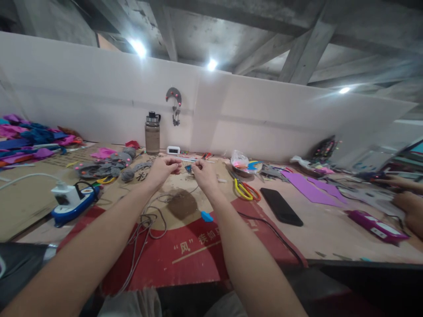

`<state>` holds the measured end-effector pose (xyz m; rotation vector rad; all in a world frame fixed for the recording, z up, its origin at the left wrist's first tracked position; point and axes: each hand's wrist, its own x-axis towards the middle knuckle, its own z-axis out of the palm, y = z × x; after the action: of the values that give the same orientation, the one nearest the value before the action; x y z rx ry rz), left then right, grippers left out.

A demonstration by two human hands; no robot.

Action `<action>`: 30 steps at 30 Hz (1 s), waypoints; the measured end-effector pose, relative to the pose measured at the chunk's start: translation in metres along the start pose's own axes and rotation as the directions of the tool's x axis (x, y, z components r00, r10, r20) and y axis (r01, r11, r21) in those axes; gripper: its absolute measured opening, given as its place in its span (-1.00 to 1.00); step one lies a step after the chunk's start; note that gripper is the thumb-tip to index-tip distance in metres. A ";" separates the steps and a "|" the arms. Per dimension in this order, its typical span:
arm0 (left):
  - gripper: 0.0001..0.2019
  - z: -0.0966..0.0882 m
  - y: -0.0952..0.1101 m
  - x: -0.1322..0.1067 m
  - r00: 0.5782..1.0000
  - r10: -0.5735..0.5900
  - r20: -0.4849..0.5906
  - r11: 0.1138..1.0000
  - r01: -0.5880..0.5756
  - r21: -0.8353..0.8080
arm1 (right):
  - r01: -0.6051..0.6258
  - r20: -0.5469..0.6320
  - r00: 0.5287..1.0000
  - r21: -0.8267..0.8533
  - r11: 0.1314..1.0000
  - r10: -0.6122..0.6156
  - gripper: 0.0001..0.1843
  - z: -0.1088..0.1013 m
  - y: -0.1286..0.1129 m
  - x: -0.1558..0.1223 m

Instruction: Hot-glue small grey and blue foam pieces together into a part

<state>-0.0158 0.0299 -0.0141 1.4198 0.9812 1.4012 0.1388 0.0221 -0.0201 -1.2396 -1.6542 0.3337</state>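
Note:
Both my hands are raised over the middle of the table, a short gap apart. My left hand (167,170) is closed in a pinch; what it holds, if anything, is too small to make out. My right hand (204,173) pinches at a small dark blue piece (188,168) by its fingertips. Fine thread-like lines show between the hands. Below them a loose grey cord (150,220) lies in loops on a red and tan printed board (198,255), and one strand rises toward my right hand. A bright blue scrap (207,216) lies under my right forearm.
Yellow- and orange-handled scissors (246,190), a black phone (280,206) and purple sheets (307,187) lie to the right. A blue power strip (74,204) and grey felt pieces (102,167) are left. A bottle (152,134) stands behind. Another person's hand (408,207) is far right.

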 end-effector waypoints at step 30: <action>-0.73 -0.002 0.018 -0.006 0.965 0.040 0.258 0.891 -0.151 0.428 | 0.122 -0.013 0.992 -0.165 0.979 -0.126 -0.90 0.003 -0.002 -0.001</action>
<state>-0.0189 0.0186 0.0010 1.9522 1.1264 1.0717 0.1354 0.0213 -0.0206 -1.2487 -1.7579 0.1076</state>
